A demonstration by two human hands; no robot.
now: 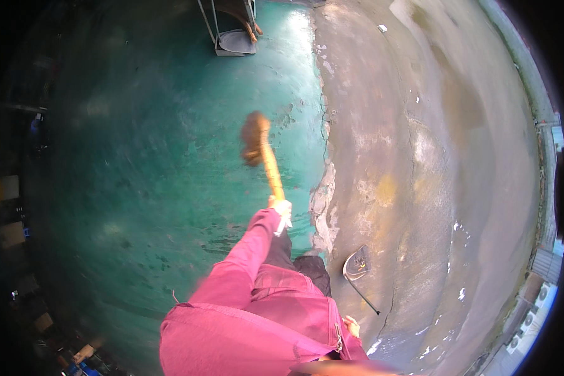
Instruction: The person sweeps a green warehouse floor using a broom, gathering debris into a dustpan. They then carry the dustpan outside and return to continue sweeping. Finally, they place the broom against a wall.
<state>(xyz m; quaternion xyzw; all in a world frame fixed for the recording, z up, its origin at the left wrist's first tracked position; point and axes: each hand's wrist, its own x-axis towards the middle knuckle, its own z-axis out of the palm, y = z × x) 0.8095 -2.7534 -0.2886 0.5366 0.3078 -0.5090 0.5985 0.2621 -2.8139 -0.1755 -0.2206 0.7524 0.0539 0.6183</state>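
Stretched out ahead of my body, my left hand is closed around the yellow handle of a short broom. The brown bristle head, smeared by motion, is at the far end of the handle, over the green floor. A pale end of the handle sticks out below my fist. Down at my right side, my right hand shows only in part beside the pink jacket; its fingers are mostly hidden, and I see nothing in it. A dustpan with a long dark handle lies on the concrete to my right, apart from both hands.
Green painted floor meets rough grey concrete along a cracked, chipped edge. At the far end stands a metal-framed cart or stand. Boxes and clutter line the left rim; a low wall curves along the right.
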